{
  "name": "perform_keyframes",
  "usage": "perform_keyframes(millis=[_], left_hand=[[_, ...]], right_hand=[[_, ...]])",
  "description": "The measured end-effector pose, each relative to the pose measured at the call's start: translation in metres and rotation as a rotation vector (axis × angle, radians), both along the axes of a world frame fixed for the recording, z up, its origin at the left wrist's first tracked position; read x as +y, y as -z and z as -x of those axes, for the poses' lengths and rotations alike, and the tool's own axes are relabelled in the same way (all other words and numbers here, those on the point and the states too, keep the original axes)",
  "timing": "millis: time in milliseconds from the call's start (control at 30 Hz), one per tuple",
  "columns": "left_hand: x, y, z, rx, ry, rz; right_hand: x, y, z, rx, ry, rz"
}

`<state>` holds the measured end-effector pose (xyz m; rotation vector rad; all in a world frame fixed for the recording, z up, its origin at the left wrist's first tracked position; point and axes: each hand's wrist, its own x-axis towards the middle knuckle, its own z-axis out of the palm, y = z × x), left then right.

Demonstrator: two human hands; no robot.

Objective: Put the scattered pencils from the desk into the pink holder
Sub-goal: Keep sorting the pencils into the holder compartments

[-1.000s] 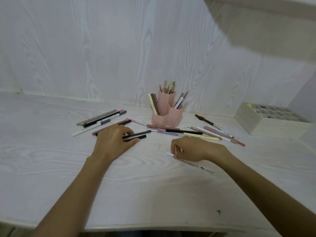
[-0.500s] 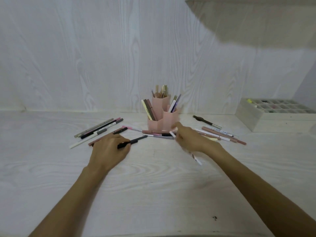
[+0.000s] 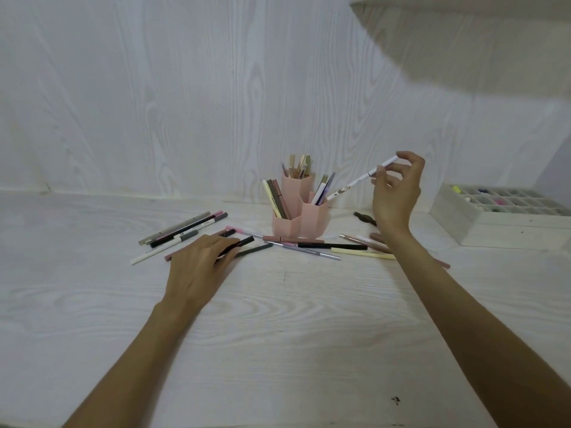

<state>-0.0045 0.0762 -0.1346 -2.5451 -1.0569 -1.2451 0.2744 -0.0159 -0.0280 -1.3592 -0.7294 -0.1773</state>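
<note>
The pink holder [image 3: 301, 220], made of three hexagonal cups, stands mid-desk with several pencils upright in it. My right hand [image 3: 397, 193] is raised to its right and pinches the upper end of a white pencil [image 3: 360, 180], whose lower tip slants down into the right cup. My left hand [image 3: 202, 262] lies on the desk left of the holder, fingers curled around a black pencil [image 3: 244, 242]. Loose pencils lie in a group at the left [image 3: 182, 231] and in front of the holder [image 3: 312, 247].
A pale wooden compartment box [image 3: 506, 222] with small coloured items sits at the right, against the wall. A dark brush-like stick [image 3: 364, 217] lies behind my right wrist. A shelf overhangs at the upper right. The near half of the white desk [image 3: 278, 350] holds only my forearms.
My right hand rose from the desk with the white pencil and swung it up to the holder's right cup. My left hand stayed on the black pencil, shifting slightly.
</note>
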Motion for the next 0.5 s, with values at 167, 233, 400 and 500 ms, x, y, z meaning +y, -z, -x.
perform_keyframes(millis=[167,233,400,500], left_hand=[[0.001,-0.001,0.002,-0.156,-0.064,-0.095],[0.003,0.001,0.002,-0.188,-0.076,-0.109],[0.003,0.001,0.001,-0.198,-0.074,-0.062],[0.003,-0.001,0.002,-0.256,-0.077,-0.029]], right_hand=[[0.025,0.005,0.011,-0.128,0.007,0.099],[0.029,0.011,0.016,-0.247,-0.044,0.217],[0.034,0.029,0.022,-0.424,0.002,0.497],[0.035,0.032,0.02,-0.379,0.115,0.495]])
